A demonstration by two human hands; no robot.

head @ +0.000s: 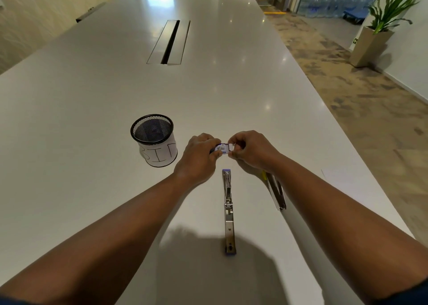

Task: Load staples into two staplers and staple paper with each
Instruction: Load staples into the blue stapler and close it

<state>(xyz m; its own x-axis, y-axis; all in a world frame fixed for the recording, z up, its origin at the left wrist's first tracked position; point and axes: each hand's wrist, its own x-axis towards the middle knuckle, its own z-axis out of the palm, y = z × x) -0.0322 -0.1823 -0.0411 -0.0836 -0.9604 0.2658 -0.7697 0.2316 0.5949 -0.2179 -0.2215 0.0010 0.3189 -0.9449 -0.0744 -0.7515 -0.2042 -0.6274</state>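
Observation:
A small blue-and-white staple box (222, 149) is held above the table between both hands. My left hand (199, 158) grips its left end and my right hand (251, 150) pinches the white right end. Just in front of me a purple-tipped stapler (228, 208) lies swung fully flat on the white table (92, 119). A second stapler (276, 192), with a yellow tip, lies to the right, partly hidden under my right forearm. A white sheet of paper (338, 175) lies near the right table edge, barely distinct from the tabletop.
A black mesh cup (154, 139) with a white label reading "BIN" stands left of my hands. A cable slot (170, 43) runs along the table's middle, far away. The right table edge drops to carpet, with a potted plant (379, 26) beyond.

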